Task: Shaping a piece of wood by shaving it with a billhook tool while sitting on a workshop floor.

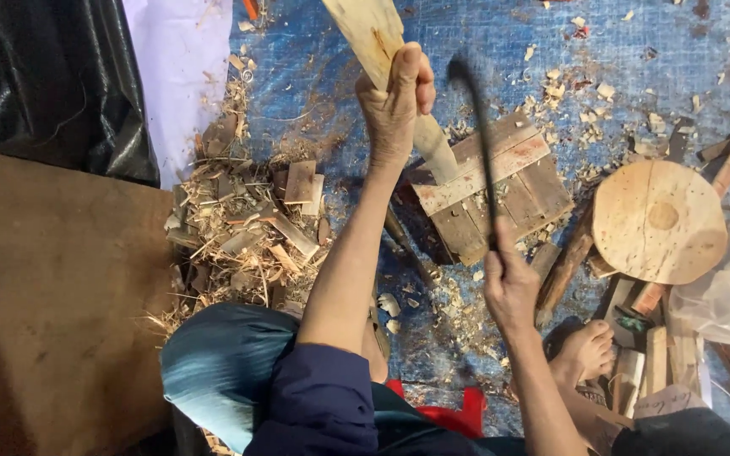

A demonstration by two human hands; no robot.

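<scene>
My left hand [397,105] grips a long pale wooden piece [373,38] and holds it upright, its lower end resting on a small board platform [500,190] made of planks. My right hand [509,283] is shut on the handle of a thin dark curved blade tool [479,127], raised beside the wooden piece; the blade is blurred. My bare foot [586,348] rests on the blue tarp near the right hand.
A round wooden chopping block [659,221] sits to the right, with wood sticks and offcuts [648,350] below it. A heap of chips and shavings [247,224] lies left. A blue tarp [635,51] covers the ground; brown board [52,287] and black plastic [52,76] lie at left.
</scene>
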